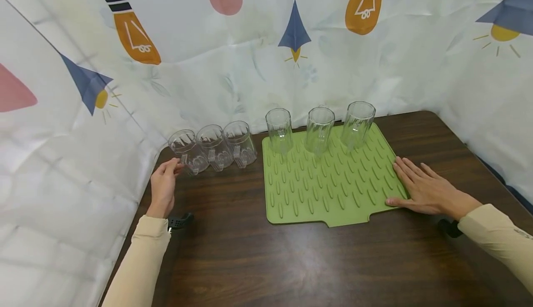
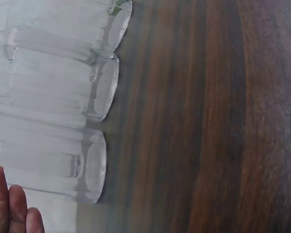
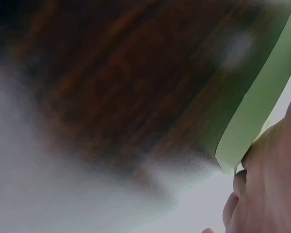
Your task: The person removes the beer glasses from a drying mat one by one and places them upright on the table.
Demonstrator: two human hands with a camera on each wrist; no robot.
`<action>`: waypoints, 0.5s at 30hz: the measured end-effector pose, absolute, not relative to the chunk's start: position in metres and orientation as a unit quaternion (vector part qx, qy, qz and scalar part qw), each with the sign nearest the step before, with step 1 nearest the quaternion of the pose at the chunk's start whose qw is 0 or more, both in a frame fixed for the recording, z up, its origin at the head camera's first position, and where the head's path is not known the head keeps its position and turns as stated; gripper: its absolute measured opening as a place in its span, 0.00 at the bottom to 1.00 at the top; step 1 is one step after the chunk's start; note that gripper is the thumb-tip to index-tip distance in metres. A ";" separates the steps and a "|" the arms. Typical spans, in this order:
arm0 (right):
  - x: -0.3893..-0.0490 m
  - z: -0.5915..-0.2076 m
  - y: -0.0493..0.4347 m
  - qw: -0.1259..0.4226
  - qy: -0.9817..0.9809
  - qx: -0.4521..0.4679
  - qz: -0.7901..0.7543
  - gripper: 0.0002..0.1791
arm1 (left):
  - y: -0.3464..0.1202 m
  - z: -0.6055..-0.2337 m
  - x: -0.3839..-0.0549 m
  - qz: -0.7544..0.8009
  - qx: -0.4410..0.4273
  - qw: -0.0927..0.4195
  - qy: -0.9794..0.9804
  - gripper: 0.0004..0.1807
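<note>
three mugs [image 1: 214,147] crowd left of the mat [image 1: 308,196]; crooked lifting could chip them. left hand [image 1: 164,184] beside: finger grip cannot be told. right hand [image 1: 424,190], fingers outstretched at mat's right edge: shoving could topple mugs [image 1: 319,129] on it.

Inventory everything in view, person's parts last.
Table: one, dark brown, across the lower view
Mat: one, green, on the table
Mugs: three, clear, left of the mat
Glasses: three, clear, on the mat's far side
Lamp-print cloth: count unclear, white, around the table
Wrist gear: two, black, at the wrists
Sleeves: two, beige, on forearms
Left grip: one, bare, by the leftmost mug, contact unclear
Right grip: one, bare, spread at the mat's right edge
</note>
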State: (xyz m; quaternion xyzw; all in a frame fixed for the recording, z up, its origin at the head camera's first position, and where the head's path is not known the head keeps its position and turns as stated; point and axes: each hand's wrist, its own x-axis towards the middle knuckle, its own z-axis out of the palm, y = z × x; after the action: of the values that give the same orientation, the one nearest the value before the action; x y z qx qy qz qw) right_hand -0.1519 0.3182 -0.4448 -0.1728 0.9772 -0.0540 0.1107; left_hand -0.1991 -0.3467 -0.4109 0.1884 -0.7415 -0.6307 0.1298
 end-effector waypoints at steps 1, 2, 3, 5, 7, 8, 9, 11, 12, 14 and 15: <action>-0.152 -0.445 0.318 0.111 0.977 -0.173 -0.054 0.65 | -0.347 -0.410 -0.198 -0.631 0.188 0.132 -0.741 0.18; -0.151 -0.444 0.318 0.112 0.977 -0.172 -0.054 0.65 | -0.348 -0.408 -0.198 -0.631 0.187 0.135 -0.741 0.18; -0.151 -0.444 0.319 0.112 0.977 -0.172 -0.054 0.65 | -0.348 -0.407 -0.197 -0.632 0.188 0.137 -0.740 0.16; -0.151 -0.444 0.319 0.112 0.977 -0.173 -0.055 0.65 | -0.348 -0.402 -0.195 -0.635 0.187 0.140 -0.737 0.15; -0.151 -0.444 0.319 0.112 0.977 -0.174 -0.057 0.65 | -0.348 -0.397 -0.193 -0.638 0.185 0.143 -0.734 0.16; -0.151 -0.444 0.319 0.112 0.977 -0.174 -0.058 0.65 | -0.347 -0.395 -0.192 -0.643 0.184 0.146 -0.730 0.18; -0.151 -0.444 0.319 0.112 0.976 -0.175 -0.059 0.65 | -0.347 -0.392 -0.192 -0.647 0.183 0.148 -0.726 0.19; -0.151 -0.444 0.319 0.111 0.976 -0.176 -0.060 0.64 | -0.345 -0.386 -0.192 -0.651 0.175 0.157 -0.722 0.21; -0.151 -0.444 0.319 0.110 0.976 -0.177 -0.060 0.64 | -0.343 -0.383 -0.192 -0.655 0.172 0.162 -0.718 0.22; -0.151 -0.444 0.319 0.109 0.976 -0.177 -0.062 0.64 | -0.340 -0.377 -0.193 -0.665 0.164 0.175 -0.707 0.20; -0.151 -0.444 0.319 0.109 0.976 -0.178 -0.062 0.65 | -0.338 -0.374 -0.194 -0.670 0.159 0.181 -0.702 0.18</action>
State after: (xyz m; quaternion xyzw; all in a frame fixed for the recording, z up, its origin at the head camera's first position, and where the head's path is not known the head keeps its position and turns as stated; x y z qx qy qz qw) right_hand -0.1511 0.3190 -0.4439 -0.1776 0.9761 -0.0621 0.1091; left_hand -0.1938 -0.3379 -0.3739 0.1587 -0.7017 -0.6705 0.1813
